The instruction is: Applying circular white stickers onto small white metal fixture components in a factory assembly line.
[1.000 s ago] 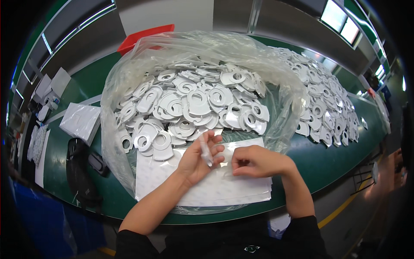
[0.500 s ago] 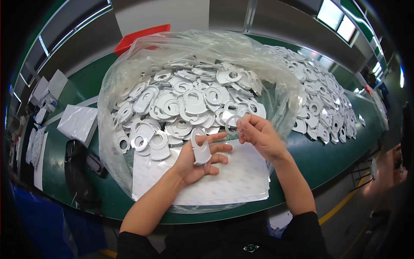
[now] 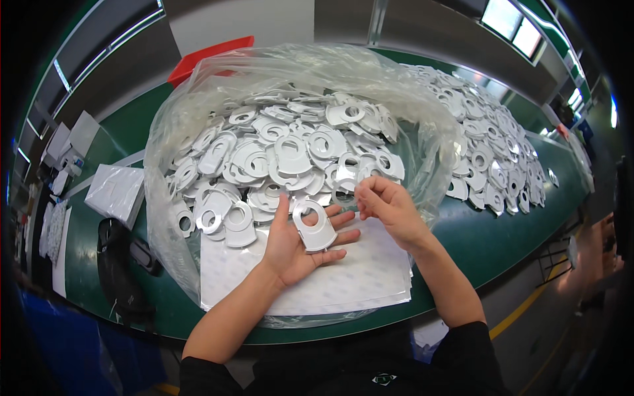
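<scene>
On the upturned palm and fingers of my left hand (image 3: 284,254) rests a white plastic ring plate (image 3: 319,238), a flat piece with a large round hole and a squared lower end. The fingers are spread beneath it. Just right of it, my right hand (image 3: 398,214) pinches a thin clear ring (image 3: 335,198) between thumb and fingertips; the ring hangs apart from the plate. Beyond both hands, a heap of similar white plates (image 3: 254,162) fills an open clear plastic bag (image 3: 173,125). White sheets (image 3: 304,292) lie below my hands.
A second heap of white plates (image 3: 492,148) covers the table's right side. Behind the bag stands a red bin (image 3: 211,56). At left are a white wrapped packet (image 3: 115,188), a black pouch-like item (image 3: 117,267) and a small dark case (image 3: 143,256) on the green table (image 3: 515,247).
My left hand has flattened, its thumb has lifted away, and the plate now faces up more fully. My right hand has brought the clear ring slightly left and nearer to the plate.
</scene>
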A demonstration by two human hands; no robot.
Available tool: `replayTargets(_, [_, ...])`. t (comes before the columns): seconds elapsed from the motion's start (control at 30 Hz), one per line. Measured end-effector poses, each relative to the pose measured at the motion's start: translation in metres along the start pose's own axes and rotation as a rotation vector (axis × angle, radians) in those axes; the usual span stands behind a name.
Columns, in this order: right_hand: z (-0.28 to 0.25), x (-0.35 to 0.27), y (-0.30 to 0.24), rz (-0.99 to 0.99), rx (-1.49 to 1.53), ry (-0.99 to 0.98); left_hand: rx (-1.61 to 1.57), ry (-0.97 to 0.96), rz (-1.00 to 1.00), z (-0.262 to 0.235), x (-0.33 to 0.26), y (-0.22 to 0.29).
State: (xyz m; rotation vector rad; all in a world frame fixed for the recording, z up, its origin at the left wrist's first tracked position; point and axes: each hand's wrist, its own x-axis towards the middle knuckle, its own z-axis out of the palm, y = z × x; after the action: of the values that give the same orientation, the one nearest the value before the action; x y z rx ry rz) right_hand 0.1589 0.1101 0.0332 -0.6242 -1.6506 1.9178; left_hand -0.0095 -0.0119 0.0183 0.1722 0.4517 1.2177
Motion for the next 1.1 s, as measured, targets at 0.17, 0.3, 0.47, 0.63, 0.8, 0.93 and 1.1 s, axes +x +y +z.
replayTargets(0.17, [0.01,-0.003,0.001,-0.018,-0.075,-0.01,0.163,0.129,0.021,-0.002,0.008,-0.005])
replayTargets(0.3, [0.018,-0.004,0.004,-0.02,-0.086,-0.033,0.202,0.148,0.042,-0.001,0.007,-0.006])
replayTargets(0.47, [0.022,-0.005,0.004,0.028,-0.064,-0.052,0.232,0.196,0.084,0.001,0.007,-0.01])
replayTargets(0.63, [0.011,-0.002,0.008,-0.082,-0.067,0.056,0.22,0.198,0.075,0.009,0.005,-0.009])
replayTargets(0.8, [0.008,0.0,0.007,-0.044,0.012,0.121,0.242,0.208,0.095,0.003,0.005,-0.013])
replayTargets(0.93, [0.006,-0.001,0.004,-0.045,0.017,0.126,0.405,0.235,0.159,0.01,0.003,-0.015])
replayTargets(1.1, [0.006,-0.001,0.002,-0.044,0.021,0.122,0.485,0.202,0.138,0.012,0.003,-0.015])
